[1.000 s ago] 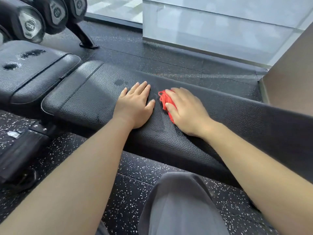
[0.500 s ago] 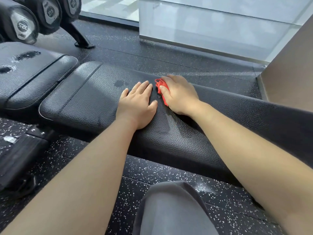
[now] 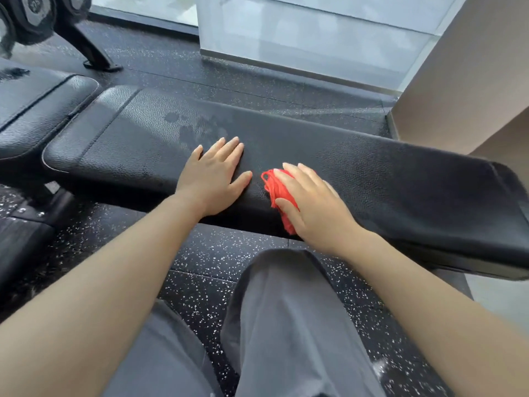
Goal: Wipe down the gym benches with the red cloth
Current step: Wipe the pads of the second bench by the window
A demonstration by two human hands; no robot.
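In the head view, my right hand has drawn the red cloth back from the far edge of the bench pad to its near edge, centre of frame. It presses the bunched cloth with flat fingers. My left hand stays spread flat on the pad just left of the cloth, holding nothing. A damp smear shows beyond its fingertips. I judge one cross-stroke done; the pad's right stretch and the second bench, upper left, remain.
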